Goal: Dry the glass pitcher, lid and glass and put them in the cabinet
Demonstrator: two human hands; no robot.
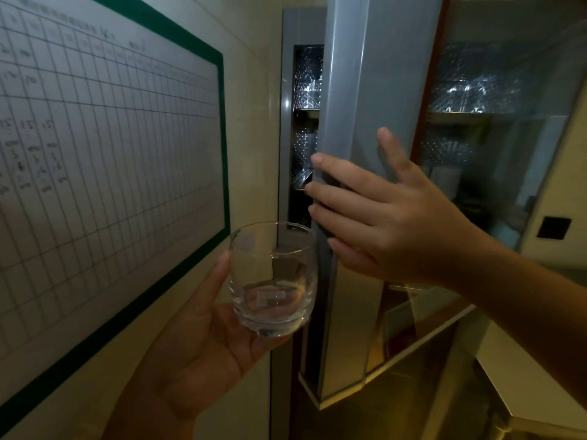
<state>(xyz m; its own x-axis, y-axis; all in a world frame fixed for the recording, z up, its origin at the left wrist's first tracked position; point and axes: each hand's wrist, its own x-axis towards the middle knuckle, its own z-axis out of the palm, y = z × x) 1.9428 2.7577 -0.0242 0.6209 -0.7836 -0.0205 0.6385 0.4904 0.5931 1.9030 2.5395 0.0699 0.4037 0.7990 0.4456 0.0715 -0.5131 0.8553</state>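
Note:
My left hand [197, 338] holds a clear, short drinking glass [273, 277] upright at chest height, just left of the cabinet. My right hand [394, 217] grips the left edge of the cabinet door [359, 90], a grey metal-framed glass door, with the fingers curled around the frame and the thumb on its front. The door stands slightly ajar, showing a dark gap with shelves [305, 109] inside. Patterned glassware [473, 87] shows through the door's glass pane. The pitcher and the lid are out of sight.
A whiteboard [104, 147] with a green border and a ruled grid hangs on the wall to the left. A pale counter edge [521, 385] runs at the lower right. A small black square [554, 228] sits on the right wall.

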